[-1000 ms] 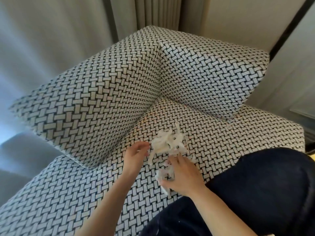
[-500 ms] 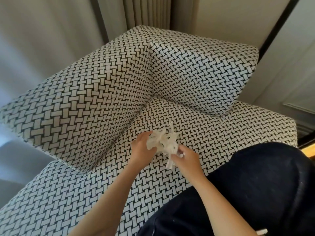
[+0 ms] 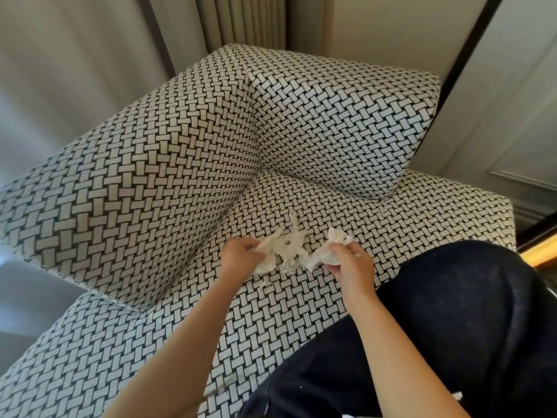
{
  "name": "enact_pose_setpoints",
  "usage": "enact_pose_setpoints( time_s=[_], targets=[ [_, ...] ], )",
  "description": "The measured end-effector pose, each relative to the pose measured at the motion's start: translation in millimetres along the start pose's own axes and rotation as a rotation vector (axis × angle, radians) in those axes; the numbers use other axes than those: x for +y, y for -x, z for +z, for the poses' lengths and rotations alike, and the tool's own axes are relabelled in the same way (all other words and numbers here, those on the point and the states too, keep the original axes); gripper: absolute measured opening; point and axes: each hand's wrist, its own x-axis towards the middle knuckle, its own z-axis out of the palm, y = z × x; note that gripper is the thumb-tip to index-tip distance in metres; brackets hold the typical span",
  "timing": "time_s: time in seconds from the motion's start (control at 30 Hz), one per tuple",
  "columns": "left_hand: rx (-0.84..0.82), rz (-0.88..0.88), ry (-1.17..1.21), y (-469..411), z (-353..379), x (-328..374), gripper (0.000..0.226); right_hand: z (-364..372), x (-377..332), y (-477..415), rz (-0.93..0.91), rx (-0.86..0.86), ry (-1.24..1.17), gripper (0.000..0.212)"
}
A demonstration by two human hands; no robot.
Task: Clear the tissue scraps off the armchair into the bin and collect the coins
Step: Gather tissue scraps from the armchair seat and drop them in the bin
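A bunch of white torn tissue scraps [image 3: 291,250] hangs stretched between my two hands just above the armchair seat [image 3: 407,218], which is covered in a black-and-white woven pattern. My left hand [image 3: 241,256] grips the left end of the bunch with curled fingers. My right hand [image 3: 346,262] grips a crumpled wad at the right end. A small shred [image 3: 265,285] lies on the seat below the bunch. No coins and no bin are in view.
The armchair's backrest cushion [image 3: 120,191] rises at left and a second cushion [image 3: 340,125] at the back right. My dark-trousered knee [image 3: 452,327] rests on the seat's front right. Curtains [image 3: 241,19] hang behind; a wall panel [image 3: 512,116] stands at right.
My hands have drawn apart, spreading the tissue bunch wider between them. The right hand has moved to the right with its wad.
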Motion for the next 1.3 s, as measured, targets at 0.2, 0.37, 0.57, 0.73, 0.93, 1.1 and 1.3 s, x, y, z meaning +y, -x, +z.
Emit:
enact_pose_setpoints(
  time_s=[0.2, 0.37, 0.57, 0.73, 0.93, 1.1, 1.3],
  targets=[
    [-0.06, -0.039, 0.055, 5.4, -11.7, -4.6, 0.026, -2.2, 0.2, -0.7, 0.014, 0.028, -0.048, 0.008],
    [-0.017, 0.039, 0.001, 10.5, -15.9, -9.9, 0.023, -1.9, -1.0, 1.5, -0.004, 0.018, -0.022, 0.011],
    [-0.027, 0.087, 0.0, 12.8, -22.9, -6.8, 0.023, -3.2, -0.9, 3.1, -0.012, 0.017, -0.012, 0.013],
    [0.068, 0.183, -0.08, 8.2, -24.5, 7.7, 0.027, -2.7, -0.9, 3.9, -0.005, 0.02, 0.0, 0.012],
    [-0.121, 0.212, -0.383, -5.2, -5.5, 18.2, 0.029, -3.3, -1.5, 5.6, -0.007, 0.019, 0.01, 0.011],
    [-0.089, 0.263, -0.4, -7.5, -6.3, 31.8, 0.022, -4.7, -5.3, 6.1, -0.024, 0.022, 0.07, 0.009],
    [-0.078, 0.355, -0.306, -11.2, -20.0, 64.9, 0.027, -14.2, -31.0, 3.2, -0.049, -0.048, 0.103, 0.008]
  ],
)
